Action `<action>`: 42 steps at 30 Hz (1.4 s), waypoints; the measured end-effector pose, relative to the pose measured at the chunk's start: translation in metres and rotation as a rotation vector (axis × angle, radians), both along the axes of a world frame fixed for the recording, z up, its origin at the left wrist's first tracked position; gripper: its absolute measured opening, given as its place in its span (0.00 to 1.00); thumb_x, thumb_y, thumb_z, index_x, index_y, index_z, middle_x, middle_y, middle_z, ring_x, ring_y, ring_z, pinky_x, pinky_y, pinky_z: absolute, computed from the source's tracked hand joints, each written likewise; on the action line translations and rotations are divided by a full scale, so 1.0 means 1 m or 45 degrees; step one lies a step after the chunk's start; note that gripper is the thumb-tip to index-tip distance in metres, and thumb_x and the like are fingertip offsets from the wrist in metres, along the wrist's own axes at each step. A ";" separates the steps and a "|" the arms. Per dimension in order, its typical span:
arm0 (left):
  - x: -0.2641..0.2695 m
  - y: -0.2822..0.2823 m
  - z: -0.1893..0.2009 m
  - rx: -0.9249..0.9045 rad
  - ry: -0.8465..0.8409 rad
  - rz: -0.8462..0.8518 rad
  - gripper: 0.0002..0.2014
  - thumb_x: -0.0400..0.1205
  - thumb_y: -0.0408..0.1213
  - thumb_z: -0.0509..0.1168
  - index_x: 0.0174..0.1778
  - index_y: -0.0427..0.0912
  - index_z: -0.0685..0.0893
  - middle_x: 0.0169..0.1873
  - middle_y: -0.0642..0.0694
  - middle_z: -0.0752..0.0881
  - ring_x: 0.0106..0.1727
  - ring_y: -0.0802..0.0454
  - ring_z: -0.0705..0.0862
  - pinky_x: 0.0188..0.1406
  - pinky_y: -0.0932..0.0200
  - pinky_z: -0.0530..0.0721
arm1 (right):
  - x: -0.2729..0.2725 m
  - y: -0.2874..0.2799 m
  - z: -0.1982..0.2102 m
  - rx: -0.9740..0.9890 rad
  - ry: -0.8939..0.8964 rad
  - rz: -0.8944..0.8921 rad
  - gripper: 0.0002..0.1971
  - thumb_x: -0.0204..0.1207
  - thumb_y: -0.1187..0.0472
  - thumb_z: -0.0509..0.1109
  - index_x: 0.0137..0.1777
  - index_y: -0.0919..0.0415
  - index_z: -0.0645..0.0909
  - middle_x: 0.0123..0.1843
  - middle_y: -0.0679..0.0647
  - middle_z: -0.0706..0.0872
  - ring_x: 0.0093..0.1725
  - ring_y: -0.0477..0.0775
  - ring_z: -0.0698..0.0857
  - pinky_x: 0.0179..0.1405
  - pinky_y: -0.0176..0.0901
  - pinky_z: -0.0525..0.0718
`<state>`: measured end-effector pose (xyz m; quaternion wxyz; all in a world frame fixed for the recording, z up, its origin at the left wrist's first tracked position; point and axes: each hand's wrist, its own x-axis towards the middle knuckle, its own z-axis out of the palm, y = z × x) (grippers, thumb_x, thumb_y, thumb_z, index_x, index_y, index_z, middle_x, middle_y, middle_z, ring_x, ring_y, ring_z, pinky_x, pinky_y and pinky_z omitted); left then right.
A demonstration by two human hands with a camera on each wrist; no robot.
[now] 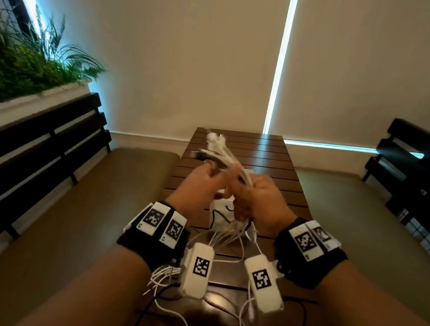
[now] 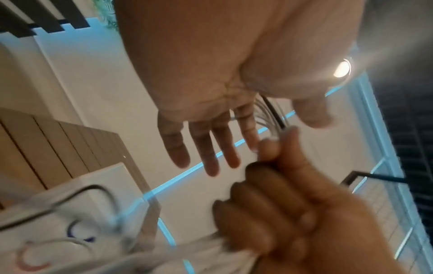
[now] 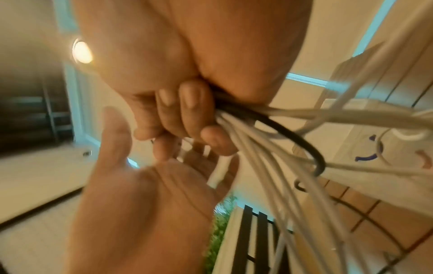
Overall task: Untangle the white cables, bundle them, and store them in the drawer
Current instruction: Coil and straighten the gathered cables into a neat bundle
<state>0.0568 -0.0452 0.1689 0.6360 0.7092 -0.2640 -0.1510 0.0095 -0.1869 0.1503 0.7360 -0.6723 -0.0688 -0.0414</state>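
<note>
Right hand (image 3: 178, 103) has its fingers (image 3: 187, 100) curled tight round the white cables (image 3: 257, 157); left hand (image 2: 211, 77) beside it, fingers (image 2: 208, 148) straight and spread, above the slatted surface (image 1: 272, 151)

Head cam: high, angled fwd and down over both forearms onto slatted table (image 1: 272, 151), mid-range. Wrist cams: v. close, each aimed along its palm and tilted up toward wall/ceiling. All three share white cables (image 1: 224, 151) (image 3: 257, 157), left hand (image 1: 200, 184) (image 2: 211, 92) (image 3: 145, 204), right hand (image 1: 259, 197) (image 2: 293, 213) (image 3: 187, 74).
</note>
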 end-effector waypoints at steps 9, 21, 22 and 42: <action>0.009 -0.003 -0.106 1.006 -0.288 -0.125 0.22 0.65 0.48 0.79 0.53 0.51 0.83 0.47 0.54 0.88 0.52 0.53 0.88 0.52 0.56 0.85 | 0.011 -0.057 0.065 0.374 -0.255 -0.099 0.15 0.79 0.53 0.64 0.35 0.63 0.77 0.17 0.46 0.60 0.14 0.45 0.57 0.19 0.32 0.62; 0.016 -0.005 -0.067 0.687 -0.152 0.391 0.16 0.84 0.40 0.64 0.44 0.28 0.88 0.43 0.27 0.88 0.48 0.32 0.85 0.36 0.51 0.73 | 0.007 -0.091 0.041 0.256 -0.212 -0.329 0.16 0.78 0.52 0.64 0.35 0.64 0.76 0.16 0.46 0.60 0.14 0.45 0.57 0.19 0.34 0.58; 0.015 -0.009 -0.042 0.647 -0.195 0.398 0.16 0.84 0.40 0.64 0.43 0.28 0.88 0.42 0.28 0.87 0.46 0.33 0.85 0.37 0.50 0.74 | 0.006 -0.093 0.038 0.250 -0.201 -0.334 0.16 0.78 0.51 0.64 0.35 0.63 0.76 0.16 0.46 0.60 0.14 0.45 0.57 0.20 0.35 0.57; 0.002 -0.024 -0.066 0.772 -0.122 -0.072 0.58 0.52 0.57 0.84 0.79 0.54 0.66 0.73 0.54 0.75 0.72 0.54 0.75 0.73 0.53 0.74 | 0.000 -0.094 0.001 0.148 -0.039 -0.351 0.15 0.79 0.56 0.64 0.35 0.66 0.75 0.16 0.46 0.61 0.14 0.44 0.57 0.19 0.37 0.54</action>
